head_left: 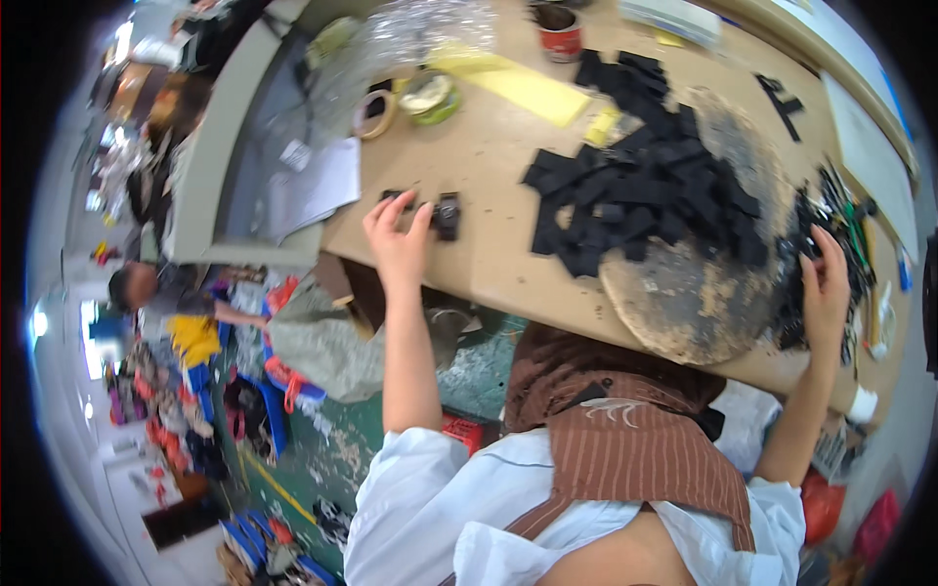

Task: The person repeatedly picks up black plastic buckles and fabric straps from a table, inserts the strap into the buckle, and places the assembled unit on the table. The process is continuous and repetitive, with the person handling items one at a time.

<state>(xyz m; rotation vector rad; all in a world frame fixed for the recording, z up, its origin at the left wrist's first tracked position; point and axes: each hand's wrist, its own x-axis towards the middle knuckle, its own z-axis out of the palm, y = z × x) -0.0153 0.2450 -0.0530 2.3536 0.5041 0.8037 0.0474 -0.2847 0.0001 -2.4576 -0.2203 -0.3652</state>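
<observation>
Small black pieces lie on the tan worktable by my left hand (396, 244). Its thumb and fingers are apart; one black piece (395, 198) is partly hidden behind the fingertips, and another dark, block-like piece (447, 216) sits just right of the thumb. My right hand (829, 288) is at the edge of a heap of small, shiny black parts (793, 293) at the table's right. Its thumb and fingers are curved but apart over the heap. Between my hands, a big pile of short black fabric strips (635, 190) rests partly on a worn round board (684, 303).
Behind stand a red tin (560, 37), a green-rimmed tape roll (430, 96), another tape roll (374, 115), a yellow sheet (518, 86) and clear plastic wrap (430, 29). White papers (327, 186) lie left. Tools (865, 234) line the right edge. Another person (166, 288) is at far left.
</observation>
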